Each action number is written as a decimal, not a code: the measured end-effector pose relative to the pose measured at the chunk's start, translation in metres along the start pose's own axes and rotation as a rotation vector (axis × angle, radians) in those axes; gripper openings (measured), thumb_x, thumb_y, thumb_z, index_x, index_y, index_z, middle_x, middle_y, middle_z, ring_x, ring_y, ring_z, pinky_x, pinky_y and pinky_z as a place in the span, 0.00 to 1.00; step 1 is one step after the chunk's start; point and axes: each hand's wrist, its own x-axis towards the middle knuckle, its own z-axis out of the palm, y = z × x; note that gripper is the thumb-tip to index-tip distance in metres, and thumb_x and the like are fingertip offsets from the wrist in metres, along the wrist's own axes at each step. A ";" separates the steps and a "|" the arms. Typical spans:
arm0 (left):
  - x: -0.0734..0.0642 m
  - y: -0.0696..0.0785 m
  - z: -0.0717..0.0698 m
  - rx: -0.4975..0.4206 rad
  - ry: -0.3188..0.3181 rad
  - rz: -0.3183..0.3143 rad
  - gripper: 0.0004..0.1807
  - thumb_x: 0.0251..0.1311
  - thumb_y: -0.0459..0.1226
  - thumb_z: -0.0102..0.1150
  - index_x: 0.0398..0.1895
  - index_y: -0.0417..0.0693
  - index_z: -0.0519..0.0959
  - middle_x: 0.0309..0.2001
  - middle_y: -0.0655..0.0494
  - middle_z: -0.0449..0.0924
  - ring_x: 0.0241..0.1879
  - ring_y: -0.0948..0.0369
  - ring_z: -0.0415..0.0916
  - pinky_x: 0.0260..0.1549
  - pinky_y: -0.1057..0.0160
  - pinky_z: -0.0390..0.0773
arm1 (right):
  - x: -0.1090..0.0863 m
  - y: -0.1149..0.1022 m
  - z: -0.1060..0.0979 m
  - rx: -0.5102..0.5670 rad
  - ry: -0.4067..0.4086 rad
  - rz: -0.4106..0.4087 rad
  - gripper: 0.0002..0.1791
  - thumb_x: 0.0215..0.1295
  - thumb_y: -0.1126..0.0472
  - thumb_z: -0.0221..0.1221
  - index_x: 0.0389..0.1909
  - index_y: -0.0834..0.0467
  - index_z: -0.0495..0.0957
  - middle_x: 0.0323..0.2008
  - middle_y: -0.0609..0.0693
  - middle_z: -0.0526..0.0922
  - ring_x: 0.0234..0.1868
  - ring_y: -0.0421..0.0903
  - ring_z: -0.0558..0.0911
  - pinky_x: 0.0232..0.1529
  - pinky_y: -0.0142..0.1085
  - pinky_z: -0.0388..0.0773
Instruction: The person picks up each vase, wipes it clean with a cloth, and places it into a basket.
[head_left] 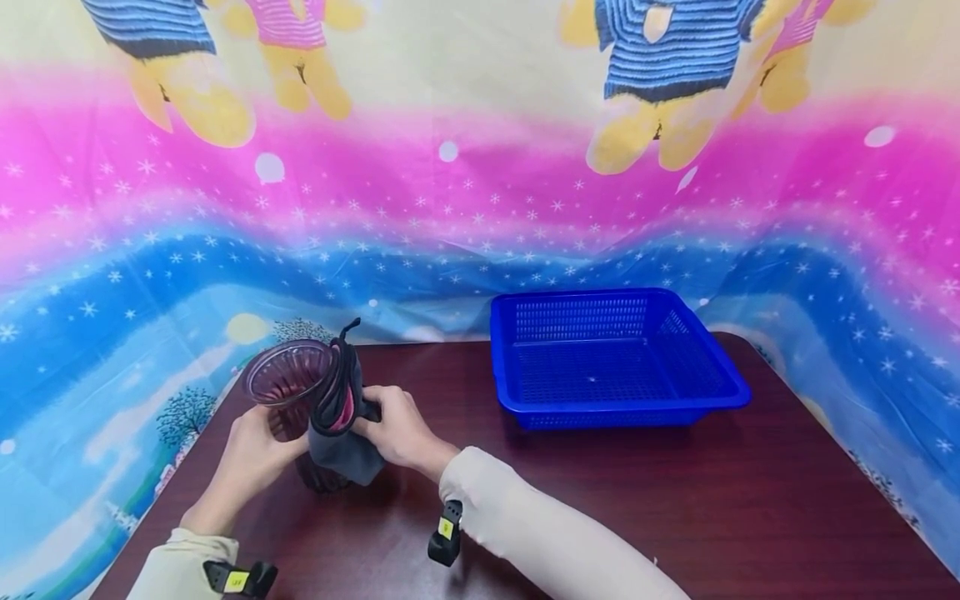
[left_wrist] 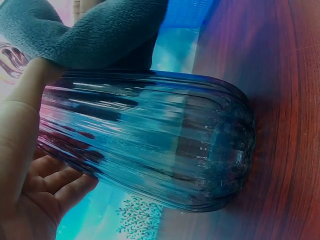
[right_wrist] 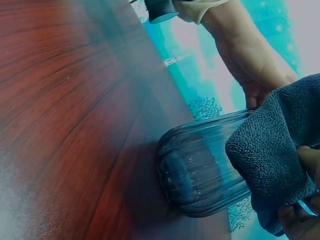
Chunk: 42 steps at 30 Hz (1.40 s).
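Note:
A ribbed glass vase [head_left: 288, 375] with a flared, purple-tinted rim stands at the left of the table. My left hand [head_left: 251, 450] grips it just below the rim, thumb on the near side, as the left wrist view also shows. In my right hand [head_left: 401, 429] is a bunched dark grey cloth [head_left: 348, 454] with a black edge and a bit of pink in its folds. Against the right side of the vase [left_wrist: 150, 130], the fuzzy cloth [right_wrist: 272, 150] covers part of the glass. The vase's base is close on the tabletop.
A blue plastic basket [head_left: 615, 408] with mesh walls sits at the back right of the dark red-brown wooden table [head_left: 600, 517]. Behind the table hangs a printed cloth backdrop [head_left: 450, 200]. Each wrist wears a black camera strap.

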 end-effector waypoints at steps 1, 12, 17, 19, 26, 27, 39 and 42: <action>0.000 0.000 0.000 0.001 0.000 0.001 0.29 0.53 0.42 0.74 0.55 0.36 0.78 0.46 0.34 0.86 0.43 0.43 0.87 0.37 0.68 0.81 | -0.001 0.001 0.001 -0.007 -0.001 -0.002 0.13 0.67 0.60 0.66 0.51 0.52 0.86 0.47 0.47 0.89 0.43 0.31 0.83 0.42 0.21 0.78; 0.000 0.003 -0.002 0.024 -0.035 -0.050 0.29 0.56 0.45 0.72 0.55 0.36 0.78 0.46 0.34 0.86 0.45 0.43 0.86 0.40 0.54 0.83 | -0.009 0.025 0.009 -0.107 -0.030 -0.009 0.14 0.66 0.59 0.66 0.52 0.53 0.85 0.49 0.47 0.89 0.48 0.34 0.83 0.46 0.22 0.76; 0.001 0.002 -0.001 0.031 -0.011 -0.038 0.29 0.54 0.46 0.73 0.53 0.36 0.78 0.45 0.33 0.87 0.44 0.42 0.87 0.39 0.57 0.82 | -0.012 0.033 0.014 -0.178 -0.029 -0.021 0.15 0.63 0.62 0.68 0.50 0.55 0.86 0.47 0.47 0.89 0.49 0.35 0.82 0.48 0.24 0.75; 0.000 0.002 -0.001 0.037 -0.005 -0.035 0.29 0.54 0.46 0.73 0.53 0.36 0.78 0.45 0.32 0.86 0.45 0.41 0.86 0.40 0.54 0.82 | -0.013 0.036 0.015 -0.199 -0.041 -0.023 0.14 0.62 0.62 0.68 0.49 0.56 0.86 0.46 0.47 0.89 0.48 0.35 0.83 0.47 0.24 0.76; 0.000 0.002 0.000 0.042 0.012 -0.023 0.30 0.53 0.46 0.73 0.53 0.36 0.78 0.46 0.32 0.86 0.45 0.40 0.86 0.43 0.47 0.82 | -0.017 0.050 0.017 -0.277 -0.104 -0.007 0.12 0.62 0.60 0.68 0.46 0.54 0.87 0.41 0.45 0.90 0.42 0.33 0.82 0.42 0.24 0.75; 0.000 0.002 0.000 0.041 0.012 -0.023 0.30 0.53 0.46 0.74 0.53 0.36 0.78 0.46 0.32 0.86 0.45 0.40 0.86 0.43 0.47 0.82 | -0.017 0.051 0.017 -0.275 -0.108 -0.005 0.11 0.62 0.61 0.68 0.45 0.55 0.87 0.41 0.45 0.90 0.42 0.34 0.82 0.41 0.24 0.75; 0.001 0.003 0.000 0.038 0.019 -0.021 0.28 0.53 0.46 0.74 0.51 0.36 0.79 0.44 0.34 0.87 0.44 0.42 0.87 0.40 0.51 0.81 | -0.018 0.057 0.018 -0.231 -0.111 0.031 0.09 0.60 0.62 0.68 0.42 0.55 0.86 0.34 0.44 0.88 0.34 0.31 0.76 0.37 0.23 0.73; 0.001 0.002 0.000 0.037 0.016 -0.019 0.28 0.53 0.45 0.74 0.52 0.36 0.79 0.44 0.33 0.87 0.44 0.41 0.87 0.41 0.50 0.81 | -0.019 0.057 0.017 -0.195 -0.110 0.052 0.10 0.60 0.64 0.68 0.43 0.56 0.87 0.32 0.43 0.87 0.32 0.30 0.75 0.36 0.22 0.72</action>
